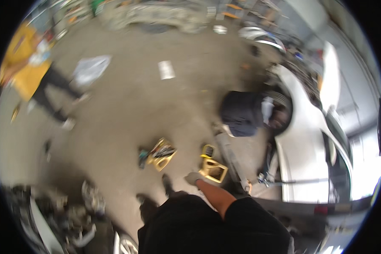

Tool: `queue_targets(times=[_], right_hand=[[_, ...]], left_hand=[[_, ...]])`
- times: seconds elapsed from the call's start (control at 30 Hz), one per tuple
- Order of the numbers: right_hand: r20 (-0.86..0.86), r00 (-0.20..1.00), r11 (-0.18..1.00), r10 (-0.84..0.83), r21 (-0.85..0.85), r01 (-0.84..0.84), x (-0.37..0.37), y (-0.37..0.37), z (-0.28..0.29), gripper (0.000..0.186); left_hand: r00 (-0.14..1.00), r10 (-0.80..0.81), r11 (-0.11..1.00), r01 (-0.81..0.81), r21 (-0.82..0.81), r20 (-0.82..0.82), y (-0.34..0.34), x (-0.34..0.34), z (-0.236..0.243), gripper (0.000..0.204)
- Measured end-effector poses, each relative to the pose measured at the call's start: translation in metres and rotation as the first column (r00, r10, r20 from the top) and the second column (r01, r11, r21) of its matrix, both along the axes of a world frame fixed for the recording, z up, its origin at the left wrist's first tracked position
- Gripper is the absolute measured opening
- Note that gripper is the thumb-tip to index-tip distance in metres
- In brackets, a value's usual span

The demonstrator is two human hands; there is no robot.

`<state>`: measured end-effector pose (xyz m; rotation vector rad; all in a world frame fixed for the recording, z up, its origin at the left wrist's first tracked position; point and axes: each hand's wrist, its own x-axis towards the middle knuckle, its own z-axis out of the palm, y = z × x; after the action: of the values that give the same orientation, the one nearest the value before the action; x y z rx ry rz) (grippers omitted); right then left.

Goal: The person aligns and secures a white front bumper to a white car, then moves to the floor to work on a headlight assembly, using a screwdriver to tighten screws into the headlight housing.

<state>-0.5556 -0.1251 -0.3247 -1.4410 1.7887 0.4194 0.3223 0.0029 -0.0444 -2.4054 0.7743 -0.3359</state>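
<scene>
My right forearm reaches down from the lower edge, ending in my gray-gloved right hand (192,178), blurred, with its fingers indistinct. It is beside an open yellow box (213,169) on the floor; I cannot tell whether they touch. Left of that lies another yellow box (158,158) with dark tools in it, and a dark green tool (142,158) beside it. A long gray floor jack (230,158) runs toward the white car (300,148). A dark navy bulky shape (241,112) is at the car's wheel, too unclear to name. My left hand is out of view.
A co-worker (25,76) in yellow stands at upper left. Car parts (89,199) are piled at lower left. A plastic sheet (91,70) and white paper (166,70) lie on the floor. A large panel (152,12) is at the back.
</scene>
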Motion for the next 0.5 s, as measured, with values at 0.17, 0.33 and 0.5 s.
queue_targets(times=[0.17,0.33,0.5], right_hand=[[-0.011,0.997,0.994,0.075,0.078,-0.074,0.032,-0.032,0.003,0.051],[0.029,0.924,0.923,0.380,0.052,-0.381,0.049,-0.065,-0.090,0.051],[-0.047,0.937,0.936,0.347,0.088,-0.342,0.077,-0.113,-0.189,0.051]], left_hand=[[0.982,0.180,0.982,-0.183,-0.052,-0.055,0.012,0.027,0.019,0.115],[0.969,0.243,0.965,-0.237,-0.116,0.037,0.036,0.091,-0.014,0.114],[0.932,0.128,0.992,-0.113,-0.063,0.339,0.073,0.145,-0.050,0.093]])
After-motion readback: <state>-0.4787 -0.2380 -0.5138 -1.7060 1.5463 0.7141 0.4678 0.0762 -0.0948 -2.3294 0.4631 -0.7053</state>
